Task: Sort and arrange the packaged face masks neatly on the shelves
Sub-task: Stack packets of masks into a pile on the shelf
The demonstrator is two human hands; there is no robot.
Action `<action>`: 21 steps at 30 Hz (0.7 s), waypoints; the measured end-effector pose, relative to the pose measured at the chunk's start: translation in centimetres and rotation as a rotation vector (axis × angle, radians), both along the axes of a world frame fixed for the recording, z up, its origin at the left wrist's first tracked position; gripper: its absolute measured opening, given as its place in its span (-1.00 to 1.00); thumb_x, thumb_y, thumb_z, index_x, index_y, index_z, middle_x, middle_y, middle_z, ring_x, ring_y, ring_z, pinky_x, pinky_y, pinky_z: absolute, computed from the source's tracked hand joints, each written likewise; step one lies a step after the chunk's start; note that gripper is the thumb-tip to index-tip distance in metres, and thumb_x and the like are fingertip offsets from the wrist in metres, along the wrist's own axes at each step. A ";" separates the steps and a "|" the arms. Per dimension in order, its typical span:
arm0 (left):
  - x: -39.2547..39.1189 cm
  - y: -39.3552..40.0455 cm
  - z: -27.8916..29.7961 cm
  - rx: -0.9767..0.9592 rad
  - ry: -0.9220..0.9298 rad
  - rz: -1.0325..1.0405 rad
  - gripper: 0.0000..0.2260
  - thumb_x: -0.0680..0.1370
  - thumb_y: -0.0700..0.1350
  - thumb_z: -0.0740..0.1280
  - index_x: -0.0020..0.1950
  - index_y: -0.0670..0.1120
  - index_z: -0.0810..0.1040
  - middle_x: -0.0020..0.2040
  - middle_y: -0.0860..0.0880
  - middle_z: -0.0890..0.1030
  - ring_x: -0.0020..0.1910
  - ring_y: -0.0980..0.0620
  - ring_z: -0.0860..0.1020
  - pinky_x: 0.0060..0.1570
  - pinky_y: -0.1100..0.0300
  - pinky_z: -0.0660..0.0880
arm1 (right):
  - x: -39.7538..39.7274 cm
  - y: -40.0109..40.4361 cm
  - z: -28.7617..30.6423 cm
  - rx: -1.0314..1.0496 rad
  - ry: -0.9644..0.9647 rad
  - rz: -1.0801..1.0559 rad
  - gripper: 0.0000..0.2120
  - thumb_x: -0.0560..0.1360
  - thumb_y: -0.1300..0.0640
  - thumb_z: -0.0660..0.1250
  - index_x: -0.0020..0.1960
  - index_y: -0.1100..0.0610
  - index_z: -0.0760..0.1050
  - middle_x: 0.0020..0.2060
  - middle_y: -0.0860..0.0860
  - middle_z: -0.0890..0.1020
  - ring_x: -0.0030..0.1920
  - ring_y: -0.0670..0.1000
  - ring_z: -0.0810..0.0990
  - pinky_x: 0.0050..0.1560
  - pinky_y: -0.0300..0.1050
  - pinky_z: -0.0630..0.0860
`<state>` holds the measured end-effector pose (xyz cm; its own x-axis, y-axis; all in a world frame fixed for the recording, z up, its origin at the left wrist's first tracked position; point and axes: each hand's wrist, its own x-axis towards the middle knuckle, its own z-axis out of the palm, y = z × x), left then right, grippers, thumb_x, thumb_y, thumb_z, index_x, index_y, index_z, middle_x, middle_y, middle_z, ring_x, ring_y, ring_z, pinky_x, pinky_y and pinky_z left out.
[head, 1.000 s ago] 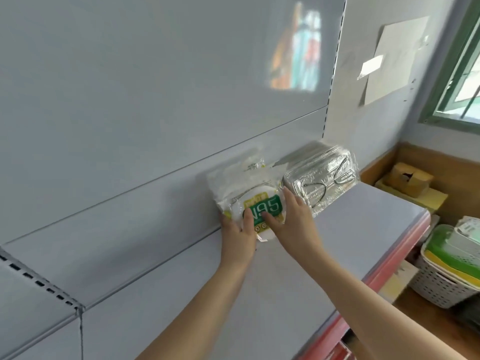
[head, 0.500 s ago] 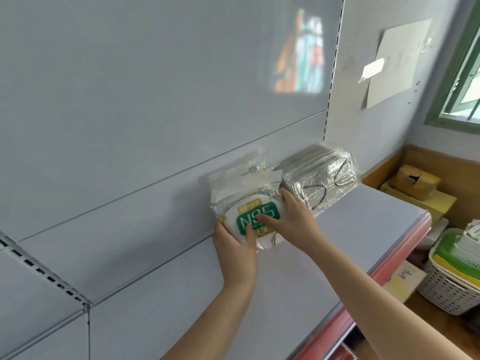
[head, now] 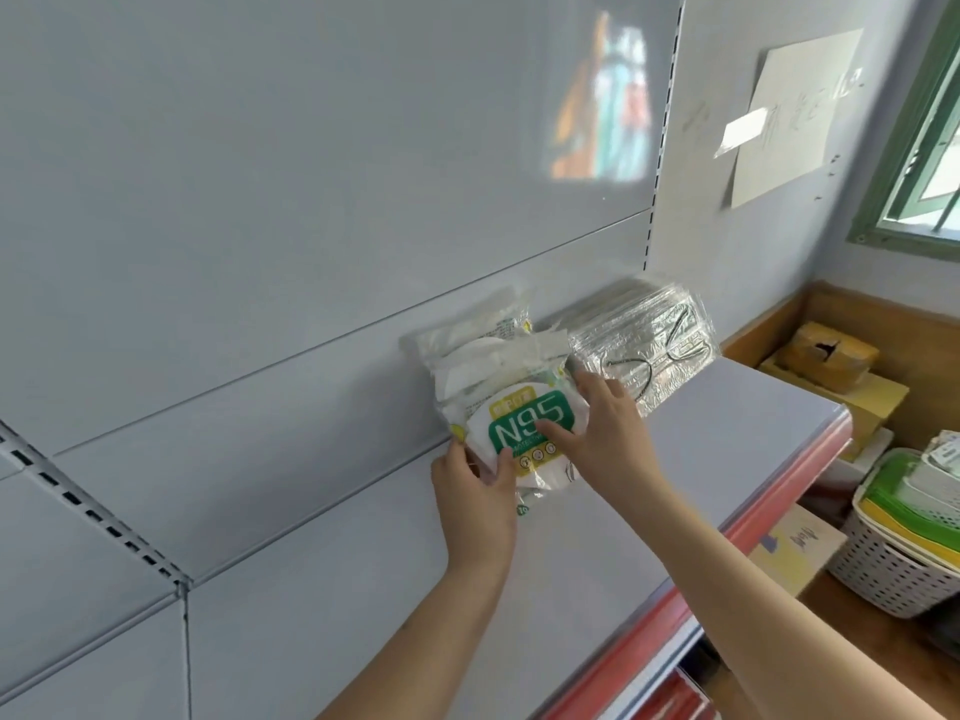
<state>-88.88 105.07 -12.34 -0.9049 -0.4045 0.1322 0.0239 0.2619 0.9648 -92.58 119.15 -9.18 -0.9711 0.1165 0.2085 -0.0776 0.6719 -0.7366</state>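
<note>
N95 pack [head: 524, 433] has tilted upright (label level) between both hands [head: 540, 459].

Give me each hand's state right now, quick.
Left hand: grips the lower left edge of the N95 mask pack.
Right hand: thumb and fingers hold the same pack's right side.
</note>
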 end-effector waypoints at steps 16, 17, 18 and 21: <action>1.1 1.0 1.3 0.039 -0.058 -0.053 -0.67 0.58 -0.08 0.40 0.33 -0.02 0.49 0.16 0.07 0.63 0.14 0.08 0.60 0.18 0.10 0.56 | 0.5 0.4 -1.8 -0.073 -0.081 0.016 -0.53 0.44 -0.12 0.47 0.24 0.10 0.49 0.10 0.03 0.58 0.13 0.07 0.53 -0.03 -0.11 0.37; 1.3 0.9 1.2 0.001 -0.045 -0.054 -0.67 0.58 -0.08 0.40 0.34 -0.02 0.49 0.16 0.05 0.62 0.13 0.08 0.59 0.17 0.10 0.56 | 0.6 0.3 -1.9 -0.083 -0.071 0.022 -0.50 0.44 -0.11 0.48 0.28 0.10 0.48 0.14 0.03 0.58 0.16 0.07 0.52 0.00 -0.13 0.35; 1.4 0.7 1.1 -0.052 -0.048 -0.047 -0.67 0.59 -0.08 0.39 0.34 -0.03 0.50 0.15 0.01 0.59 0.12 0.05 0.58 0.17 0.07 0.56 | 0.8 0.3 -1.9 -0.088 -0.056 0.020 -0.47 0.44 -0.08 0.49 0.32 0.11 0.47 0.17 0.03 0.58 0.19 0.07 0.52 0.03 -0.13 0.37; 1.7 0.4 0.5 -0.200 -0.085 -0.037 -0.69 0.60 -0.12 0.37 0.35 -0.06 0.51 0.12 -0.07 0.45 0.09 -0.07 0.53 0.15 0.09 0.53 | 1.3 0.3 -1.6 -0.063 0.020 -0.022 -0.45 0.46 -0.01 0.49 0.39 0.09 0.44 0.25 0.05 0.57 0.25 0.12 0.51 0.17 -0.01 0.44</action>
<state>-87.16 105.47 -11.85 -0.9299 -0.3446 0.1290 -0.0425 0.4490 0.8925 -91.30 119.45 -10.75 -0.9639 0.1513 0.2193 -0.0782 0.6262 -0.7757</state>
